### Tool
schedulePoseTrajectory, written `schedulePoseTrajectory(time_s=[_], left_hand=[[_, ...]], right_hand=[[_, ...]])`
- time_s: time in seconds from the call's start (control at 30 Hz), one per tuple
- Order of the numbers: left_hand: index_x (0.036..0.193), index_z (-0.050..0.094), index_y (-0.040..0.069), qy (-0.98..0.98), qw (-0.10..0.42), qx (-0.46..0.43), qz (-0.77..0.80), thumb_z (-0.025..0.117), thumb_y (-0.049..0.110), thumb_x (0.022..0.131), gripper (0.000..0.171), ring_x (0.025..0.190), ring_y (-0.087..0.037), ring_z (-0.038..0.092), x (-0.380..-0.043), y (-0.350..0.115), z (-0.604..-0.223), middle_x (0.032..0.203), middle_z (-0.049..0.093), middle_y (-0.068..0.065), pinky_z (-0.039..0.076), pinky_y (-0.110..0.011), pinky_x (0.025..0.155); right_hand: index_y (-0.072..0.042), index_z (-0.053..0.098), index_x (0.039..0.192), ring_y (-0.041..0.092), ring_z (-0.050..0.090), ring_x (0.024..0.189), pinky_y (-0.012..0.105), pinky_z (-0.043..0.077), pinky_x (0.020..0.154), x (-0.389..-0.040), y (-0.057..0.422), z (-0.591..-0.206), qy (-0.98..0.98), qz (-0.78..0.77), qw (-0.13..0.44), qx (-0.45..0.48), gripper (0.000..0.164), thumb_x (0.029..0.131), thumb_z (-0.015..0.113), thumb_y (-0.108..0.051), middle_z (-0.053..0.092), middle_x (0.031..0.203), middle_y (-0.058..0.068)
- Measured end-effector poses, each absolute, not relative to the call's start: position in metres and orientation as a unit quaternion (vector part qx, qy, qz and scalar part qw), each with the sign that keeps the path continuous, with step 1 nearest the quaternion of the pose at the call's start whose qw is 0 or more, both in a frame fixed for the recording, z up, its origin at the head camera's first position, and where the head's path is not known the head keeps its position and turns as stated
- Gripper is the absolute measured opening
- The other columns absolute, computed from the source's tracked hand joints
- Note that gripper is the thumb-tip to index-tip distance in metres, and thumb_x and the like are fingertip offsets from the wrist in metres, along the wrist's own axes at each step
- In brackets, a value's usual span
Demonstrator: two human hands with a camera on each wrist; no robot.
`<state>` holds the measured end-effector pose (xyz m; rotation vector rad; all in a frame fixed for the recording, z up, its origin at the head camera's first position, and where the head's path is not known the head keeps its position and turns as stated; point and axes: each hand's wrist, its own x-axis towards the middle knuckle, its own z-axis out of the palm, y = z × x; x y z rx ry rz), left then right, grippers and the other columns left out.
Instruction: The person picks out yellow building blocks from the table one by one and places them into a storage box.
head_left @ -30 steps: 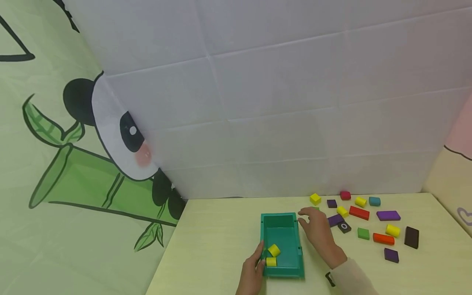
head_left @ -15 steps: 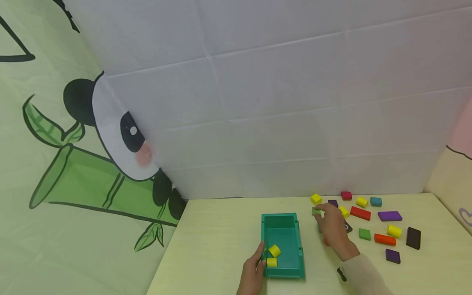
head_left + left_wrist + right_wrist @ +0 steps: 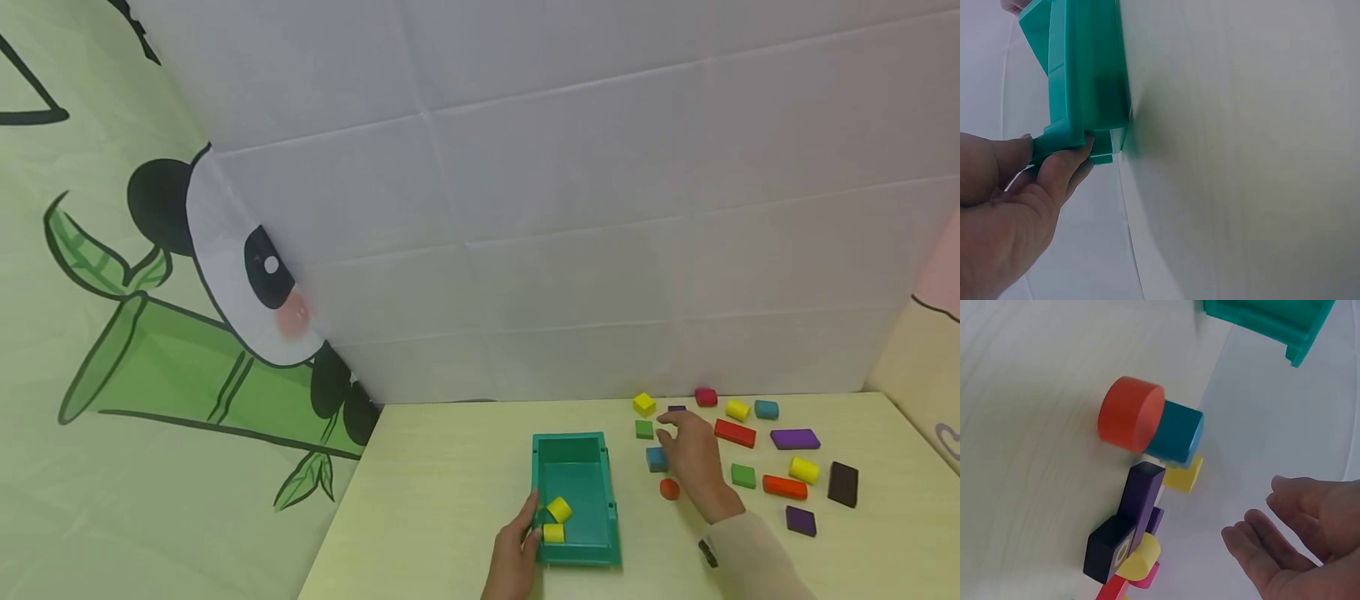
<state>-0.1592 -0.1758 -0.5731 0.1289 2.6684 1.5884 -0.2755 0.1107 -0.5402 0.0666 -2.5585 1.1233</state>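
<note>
My left hand (image 3: 513,546) pinches the left wall of a teal plastic bin (image 3: 615,533), thumb and fingers on either side of the rim, as the left wrist view shows. Two yellow cylinders (image 3: 559,509) lie in the bin's near left part. My right hand (image 3: 693,458) hovers over the blocks right of the bin, fingers parted and holding nothing. Left of it lie a green block (image 3: 644,429), a blue block (image 3: 656,459) and an orange-red cylinder (image 3: 670,489). The right wrist view shows a purple block (image 3: 1141,494), a black block with a white ring (image 3: 1109,550) and a yellow cylinder (image 3: 1140,557).
Toward the right of the table are a red bar (image 3: 735,433), a purple block (image 3: 795,439), an orange-red rod (image 3: 785,487), a black block (image 3: 843,484) and several smaller blocks. A white cloth wall (image 3: 570,333) rises behind the table's back edge.
The right hand has moved rightward from beside the bin, passing over the green block to the blocks beyond. Left hand, bin and the cylinders in it look unchanged.
</note>
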Motion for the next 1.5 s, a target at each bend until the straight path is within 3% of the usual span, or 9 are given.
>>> schedulePoseTrajectory(time_s=[0.83, 1.5], left_hand=[[0.14, 0.031, 0.015, 0.858, 0.014, 0.046, 0.512, 0.049, 0.002, 0.092, 0.053, 0.127, -0.013, 0.027, -0.158, -0.176, -0.572, 0.143, 0.03, 0.001, 0.03, -0.04, 0.107], [0.141, 0.031, 0.016, 0.861, 0.015, 0.043, 0.506, 0.049, 0.002, 0.092, 0.054, 0.126, -0.013, 0.027, -0.157, -0.176, -0.572, 0.143, 0.03, 0.001, 0.031, -0.04, 0.106]], right_hand=[[0.007, 0.06, 0.106, 0.043, 0.048, 0.101, 0.059, 0.046, 0.087, -0.293, 0.136, -0.563, -0.912, 0.381, 0.151, -0.019, 0.025, 0.082, 0.062, 0.001, 0.056, 0.108, 0.028], [0.009, 0.057, 0.109, 0.043, 0.049, 0.097, 0.056, 0.05, 0.083, -0.301, 0.145, -0.575, -0.923, 0.359, 0.134, -0.021, 0.027, 0.083, 0.059, 0.002, 0.055, 0.108, 0.029]])
